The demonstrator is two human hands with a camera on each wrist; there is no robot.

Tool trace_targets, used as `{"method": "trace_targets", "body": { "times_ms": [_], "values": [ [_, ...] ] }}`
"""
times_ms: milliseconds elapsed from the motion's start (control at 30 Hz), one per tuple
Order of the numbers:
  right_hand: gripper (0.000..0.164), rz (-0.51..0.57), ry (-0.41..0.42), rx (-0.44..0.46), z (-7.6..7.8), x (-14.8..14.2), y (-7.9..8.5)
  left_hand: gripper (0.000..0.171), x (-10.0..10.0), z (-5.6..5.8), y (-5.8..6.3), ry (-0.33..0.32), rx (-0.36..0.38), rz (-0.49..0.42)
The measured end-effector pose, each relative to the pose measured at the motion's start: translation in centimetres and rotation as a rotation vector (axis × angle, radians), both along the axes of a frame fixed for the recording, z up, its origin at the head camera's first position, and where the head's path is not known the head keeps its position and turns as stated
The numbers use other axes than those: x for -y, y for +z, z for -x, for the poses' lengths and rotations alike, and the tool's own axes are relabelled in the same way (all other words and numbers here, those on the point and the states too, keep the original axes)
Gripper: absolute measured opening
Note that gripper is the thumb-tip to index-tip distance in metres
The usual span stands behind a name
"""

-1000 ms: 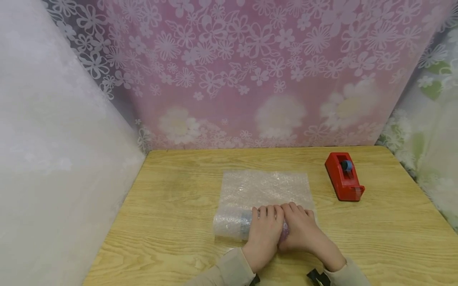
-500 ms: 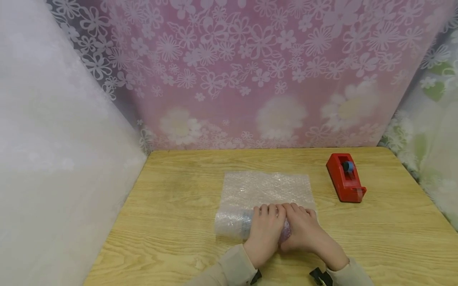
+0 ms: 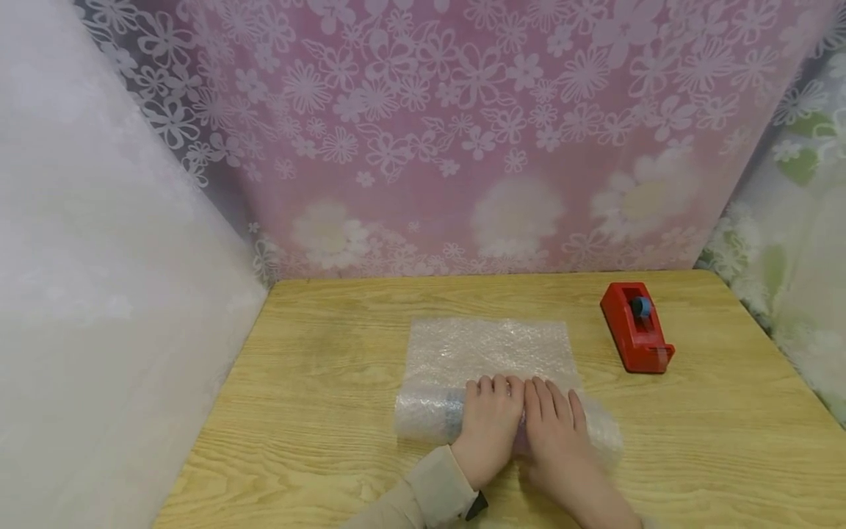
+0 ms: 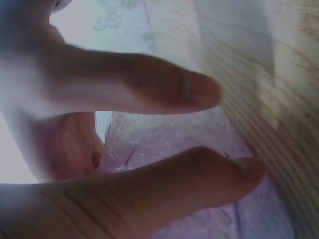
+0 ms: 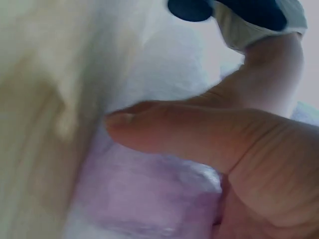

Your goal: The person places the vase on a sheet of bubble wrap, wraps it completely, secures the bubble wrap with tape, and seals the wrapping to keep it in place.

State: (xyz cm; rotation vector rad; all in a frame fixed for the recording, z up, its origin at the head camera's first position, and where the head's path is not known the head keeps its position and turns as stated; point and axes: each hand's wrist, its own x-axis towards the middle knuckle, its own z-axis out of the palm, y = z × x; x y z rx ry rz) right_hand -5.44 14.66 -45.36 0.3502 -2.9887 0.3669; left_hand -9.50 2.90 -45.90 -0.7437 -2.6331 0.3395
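Fingers of the left hand (image 3: 490,422) bend over the bubble-wrap roll (image 3: 423,415) and grip it. Just beside, the right hand (image 3: 558,433) lies across the roll with its fingers mostly straight, resting more than clasping, as far as I can tell. The roll sits on the table (image 3: 317,389); something bluish shows through it left of the hands, something purple between them, and I can't make out what is inside. Beyond the roll spreads the flat sheet (image 3: 489,345), and farther off to the roll's right stands the red tape dispenser (image 3: 637,330).

It looks to me like wrapping. Done well, it wants even pressure from both hands, the roll square to the sheet's edges and the slack drawn snug; a heavier push on one side would likely skew the layers.

From the head, both thumbs are hidden. The left wrist view shows the left thumb (image 4: 214,179) lying over the roll's purple side, the right wrist view the right thumb (image 5: 164,127). Neither takes in the dispenser.
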Motion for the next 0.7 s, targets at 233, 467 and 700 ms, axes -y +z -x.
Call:
{"method": "trace_targets", "body": {
  "times_ms": [233, 467, 700],
  "values": [
    [0.089, 0.042, -0.018, -0.114, 0.1, 0.4, -1.3, 0.034, 0.3, 0.0, 0.2, -0.034, 0.014, 0.012],
    [0.075, 0.023, -0.012, -0.192, 0.9, 0.3, -1.4, 0.036, 0.3, -0.1, 0.1, -0.023, -0.014, 0.007],
    [0.057, 0.018, 0.001, -0.206, 1.3, 0.0, -1.4, 0.034, 0.2, -0.8, 0.0, 0.021, -0.044, 0.023]
  ]
}}
